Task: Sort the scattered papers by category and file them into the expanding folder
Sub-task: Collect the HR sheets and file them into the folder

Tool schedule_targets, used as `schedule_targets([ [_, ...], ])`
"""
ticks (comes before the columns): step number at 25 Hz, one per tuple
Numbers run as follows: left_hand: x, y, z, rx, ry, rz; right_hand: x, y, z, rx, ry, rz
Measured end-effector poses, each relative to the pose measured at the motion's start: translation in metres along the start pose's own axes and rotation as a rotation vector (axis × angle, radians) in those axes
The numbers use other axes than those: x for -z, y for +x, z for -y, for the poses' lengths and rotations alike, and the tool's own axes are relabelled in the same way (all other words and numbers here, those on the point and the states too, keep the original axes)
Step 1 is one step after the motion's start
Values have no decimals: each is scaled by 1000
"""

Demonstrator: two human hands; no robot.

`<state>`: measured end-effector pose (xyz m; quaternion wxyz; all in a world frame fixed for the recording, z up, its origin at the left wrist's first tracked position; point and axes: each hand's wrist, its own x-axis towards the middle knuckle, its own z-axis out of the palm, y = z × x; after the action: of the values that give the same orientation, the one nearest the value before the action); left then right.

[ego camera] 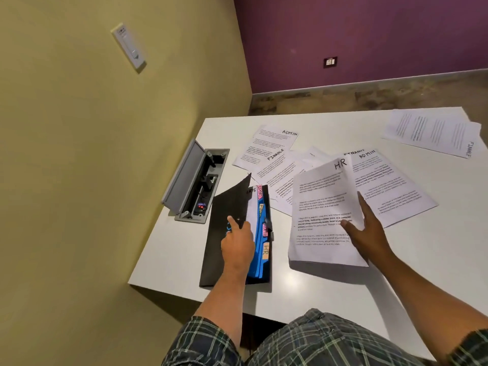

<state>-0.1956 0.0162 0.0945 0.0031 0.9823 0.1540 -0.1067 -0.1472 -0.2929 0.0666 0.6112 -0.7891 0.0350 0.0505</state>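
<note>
Papers lie fanned over the tabletop (343, 286) at centre right; the right hand (368, 231) pinches an HR sheet (323, 207), while the left hand (237, 241), fingers extended, presses open the expanding folder (224, 207) at lower centre. I'd spread the HR pocket (266, 251) wider, then slide the sheet in edge-first. Counted: one folder, four readable tabs, roughly eight loose sheets.

Both forearms are bare from elbow to wrist, with no watch, ring or band on the left hand (237, 244) or the right hand (367, 233). A plaid shirt (317, 342) in dark green with pale crossing lines covers the torso, its short sleeves ending above the elbows.
</note>
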Motion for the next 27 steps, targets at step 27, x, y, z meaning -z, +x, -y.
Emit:
schedule_targets([
  [27, 63, 16, -80, -73, -151, -184, -80, 37, 105, 18, -528, 22],
])
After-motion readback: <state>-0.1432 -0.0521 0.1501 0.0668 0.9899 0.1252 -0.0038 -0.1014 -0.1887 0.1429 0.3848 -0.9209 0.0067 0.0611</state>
